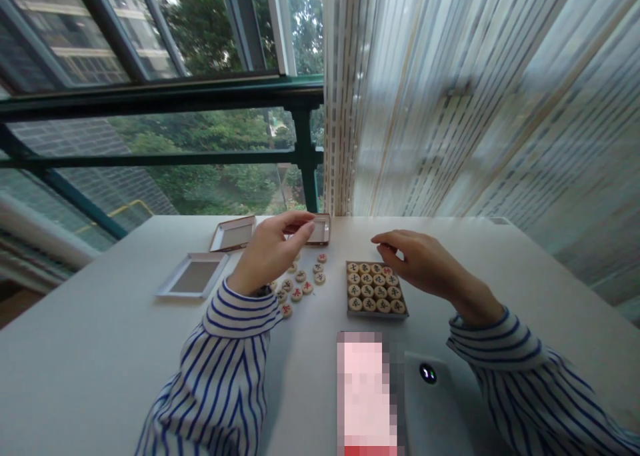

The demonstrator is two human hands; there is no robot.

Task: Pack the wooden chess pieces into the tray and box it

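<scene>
My left hand (274, 248) hovers over the loose xiangqi pieces (301, 276), its stretched fingers and thumb close together at the tips, in front of a small open box (321, 231) that it partly hides. I see nothing held in it. My right hand (420, 259) is above the back right corner of a square box (379, 316) packed with rows of round xiangqi pieces (367, 291). Its fingers are loosely bent, the thumb a little apart, with nothing visible between them. The loose pieces bear red or black characters; my left hand and sleeve cover some.
A shallow open box (234, 233) and a white-rimmed tray or lid (193, 275) lie at the left on the white table (90, 329). Near the front are a pixelated pink object (367, 389) and a grey device (435, 409) with a lit display. A window and a curtain (425, 109) stand behind.
</scene>
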